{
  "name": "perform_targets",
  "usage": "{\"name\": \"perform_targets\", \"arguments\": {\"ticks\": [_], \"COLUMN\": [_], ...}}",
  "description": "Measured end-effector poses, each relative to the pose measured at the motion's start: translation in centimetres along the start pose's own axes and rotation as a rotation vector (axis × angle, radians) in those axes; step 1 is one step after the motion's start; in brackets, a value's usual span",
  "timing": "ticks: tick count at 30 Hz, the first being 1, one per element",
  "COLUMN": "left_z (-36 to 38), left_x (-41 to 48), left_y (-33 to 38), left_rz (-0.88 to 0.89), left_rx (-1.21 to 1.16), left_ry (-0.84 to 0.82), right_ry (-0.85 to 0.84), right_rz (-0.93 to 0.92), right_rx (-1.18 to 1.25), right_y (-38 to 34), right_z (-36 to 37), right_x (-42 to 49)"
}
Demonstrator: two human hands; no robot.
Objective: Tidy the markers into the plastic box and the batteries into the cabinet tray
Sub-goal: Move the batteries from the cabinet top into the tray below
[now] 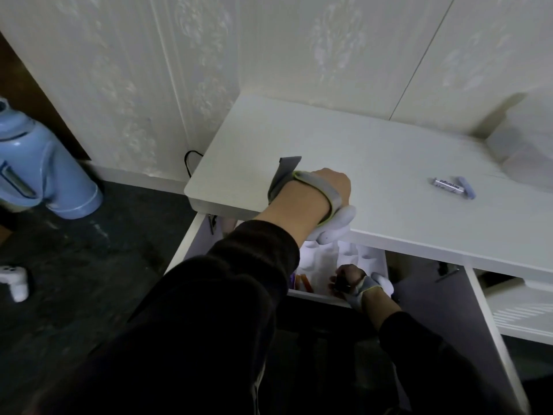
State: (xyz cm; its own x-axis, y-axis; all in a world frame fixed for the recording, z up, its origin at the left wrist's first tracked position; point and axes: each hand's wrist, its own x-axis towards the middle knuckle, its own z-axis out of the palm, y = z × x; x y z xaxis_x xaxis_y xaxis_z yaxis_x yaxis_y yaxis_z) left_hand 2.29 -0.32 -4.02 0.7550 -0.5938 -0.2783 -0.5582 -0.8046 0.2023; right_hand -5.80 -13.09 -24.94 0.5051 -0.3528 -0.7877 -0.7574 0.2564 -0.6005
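Observation:
Two batteries (450, 186) lie side by side on the white cabinet top (374, 163), right of the middle. My left hand (326, 199), in a white and grey glove, curls over the top's front edge. Below, inside the open cabinet, stands a white tray (323, 265) with moulded cups. Orange and purple items (302, 282) lie at its near left. My right hand (356, 283) is at the tray's near right corner, fingers closed around something small and dark that I cannot identify. A translucent plastic box (523, 151) sits blurred at the top's far right.
The cabinet door (493, 339) hangs open on the right, with a slatted white shelf (523, 313) beyond it. A blue thermos jug (45, 175) and a white game controller (15, 281) are on the dark floor to the left. A black cable (190, 163) runs beside the wall.

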Motion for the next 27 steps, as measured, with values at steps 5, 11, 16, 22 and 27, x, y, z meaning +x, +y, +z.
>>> {"name": "perform_targets", "arguments": {"ticks": [5,11,16,22,27], "left_z": [0.2,0.3,0.0,0.1,0.3], "left_x": [-0.2,-0.5,-1.1,-1.5,-0.5], "left_y": [-0.5,-1.3,-1.2,-0.6,0.6], "left_rz": [0.009,-0.002,-0.038,-0.04,-0.031], "left_rx": [0.011,0.044,0.074,0.103,0.108], "left_ry": [0.017,0.019,-0.031,-0.024,-0.026], "right_ry": [0.045,0.015,-0.026,-0.18,-0.225], "right_rz": [-0.016,-0.043,-0.147,-0.278,-0.268], "right_rx": [-0.279,-0.339,-0.473,-0.612,-0.748], "right_y": [0.2,-0.6,-1.9,-5.1,-8.6], "right_z": [0.1,1.2,0.0,-2.8,-6.5], "right_x": [1.4,-1.1,-6.8,-13.6,-17.1]}}
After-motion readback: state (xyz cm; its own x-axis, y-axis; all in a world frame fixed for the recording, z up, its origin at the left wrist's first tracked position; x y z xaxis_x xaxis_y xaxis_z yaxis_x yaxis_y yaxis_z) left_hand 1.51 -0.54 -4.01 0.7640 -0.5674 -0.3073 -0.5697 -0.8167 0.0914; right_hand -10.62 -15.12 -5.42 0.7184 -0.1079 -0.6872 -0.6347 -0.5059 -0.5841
